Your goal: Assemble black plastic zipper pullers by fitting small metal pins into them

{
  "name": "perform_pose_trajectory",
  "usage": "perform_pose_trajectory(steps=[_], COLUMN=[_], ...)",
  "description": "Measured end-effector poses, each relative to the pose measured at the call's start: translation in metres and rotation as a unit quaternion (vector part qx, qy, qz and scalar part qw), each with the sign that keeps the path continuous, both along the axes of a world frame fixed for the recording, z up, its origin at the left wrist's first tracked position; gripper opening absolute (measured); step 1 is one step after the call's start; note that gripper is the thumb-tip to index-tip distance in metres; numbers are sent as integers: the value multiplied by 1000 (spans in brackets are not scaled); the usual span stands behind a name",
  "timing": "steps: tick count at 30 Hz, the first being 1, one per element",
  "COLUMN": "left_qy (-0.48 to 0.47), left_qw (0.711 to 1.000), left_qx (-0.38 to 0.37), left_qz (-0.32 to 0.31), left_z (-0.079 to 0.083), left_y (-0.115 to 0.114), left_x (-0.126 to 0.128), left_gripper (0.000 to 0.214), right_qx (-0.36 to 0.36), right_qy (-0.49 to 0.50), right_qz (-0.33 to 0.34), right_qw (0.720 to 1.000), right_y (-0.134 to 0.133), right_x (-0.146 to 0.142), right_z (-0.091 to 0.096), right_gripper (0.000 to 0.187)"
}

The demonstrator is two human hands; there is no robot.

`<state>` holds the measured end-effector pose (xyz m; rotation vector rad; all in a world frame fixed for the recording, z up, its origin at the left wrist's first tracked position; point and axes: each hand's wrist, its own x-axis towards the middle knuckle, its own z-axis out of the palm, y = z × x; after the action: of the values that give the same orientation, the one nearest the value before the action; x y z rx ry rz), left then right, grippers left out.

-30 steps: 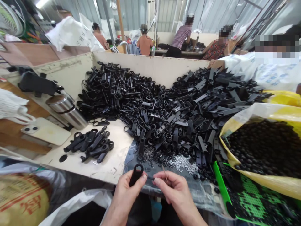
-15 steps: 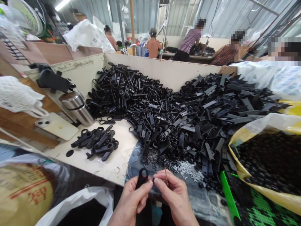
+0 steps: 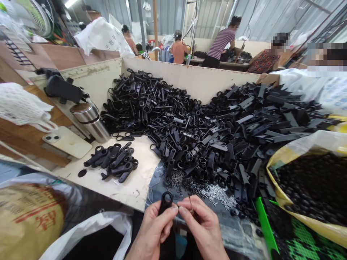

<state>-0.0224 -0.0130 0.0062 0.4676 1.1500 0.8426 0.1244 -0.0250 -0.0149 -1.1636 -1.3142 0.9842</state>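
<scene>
My left hand [image 3: 155, 225] grips a black plastic part with a ring-shaped end [image 3: 166, 199], the ring pointing up and away from me. My right hand [image 3: 202, 224] is closed, with a thin brown rod [image 3: 191, 204] sticking up between its fingers. Its thumb and index finger pinch together at my left thumb tip; whatever is between them is too small to make out. Just beyond my hands lie silver pins [image 3: 221, 195] and tiny dark pieces [image 3: 176, 179]. Similar black ring-ended parts [image 3: 119, 160] form a small group on the board at the left.
Large heaps of black parts [image 3: 173, 119] fill the walled table. On the left stand a steel flask [image 3: 93, 122] and a phone [image 3: 67, 142]. A yellow sack of black pieces [image 3: 284, 206] and a green basket [image 3: 264, 227] are at the right. Several people work beyond the wall.
My right fingertips have come slightly closer to my left thumb and now meet it. The whole view has shifted a little; both hands keep their hold.
</scene>
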Motion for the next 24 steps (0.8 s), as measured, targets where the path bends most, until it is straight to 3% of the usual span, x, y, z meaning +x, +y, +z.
perform_pose_trajectory(steps=[6,13,20,24], left_qy=[-88,-127,-43,-4], left_qw=[994,988,997,998], left_qx=[-56,-83,-30,7], left_qz=[24,-25,-59,-67], left_z=[-1,-3,11,10], left_y=[2,-3,-11,-13], left_x=[6,-2,-9,-8], left_gripper=[46,36,26,19], right_qx=[46,30,96,122], right_qy=[-46,-73,-160,-205], right_qz=[0,-17,46,68], right_qw=[998,997,981,969], right_y=[-1,1,5,9], right_x=[3,10,13,13], right_z=[-1,3,0,-2], right_gripper=[16,12,14,13])
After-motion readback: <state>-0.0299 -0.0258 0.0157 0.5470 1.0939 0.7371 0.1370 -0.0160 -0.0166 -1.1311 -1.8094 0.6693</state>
